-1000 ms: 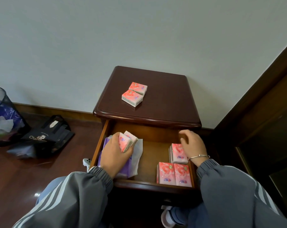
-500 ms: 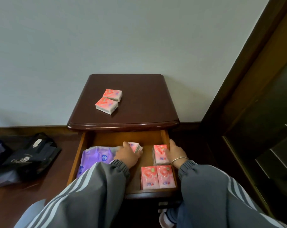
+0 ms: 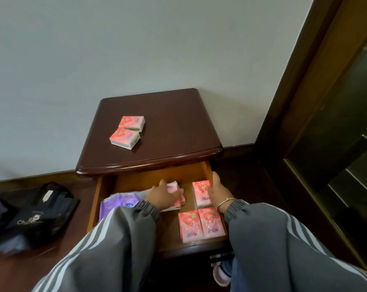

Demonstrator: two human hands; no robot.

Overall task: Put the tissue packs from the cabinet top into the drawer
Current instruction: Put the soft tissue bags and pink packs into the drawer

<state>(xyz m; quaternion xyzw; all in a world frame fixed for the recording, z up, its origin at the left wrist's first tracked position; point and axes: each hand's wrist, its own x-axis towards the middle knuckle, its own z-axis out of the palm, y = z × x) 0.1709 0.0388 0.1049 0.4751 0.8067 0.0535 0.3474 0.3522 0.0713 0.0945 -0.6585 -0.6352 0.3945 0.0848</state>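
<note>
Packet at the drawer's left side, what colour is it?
The packet is purple, with a small blue mark; the head view shows it.

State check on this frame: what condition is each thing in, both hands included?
Drawer, pulled open.
Packs on top, two, flat on the cabinet, not yet moved.
Left hand, grips held packs low in the drawer.
Right hand, against back pack; fingers hidden.
Front packs, two, flat, side by side.

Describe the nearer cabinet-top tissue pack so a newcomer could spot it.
Start at the dark wooden cabinet by the wall. On its top, left of centre, two pink packs touch. The near pack sits closer to the front edge, the far pack behind it.
</note>
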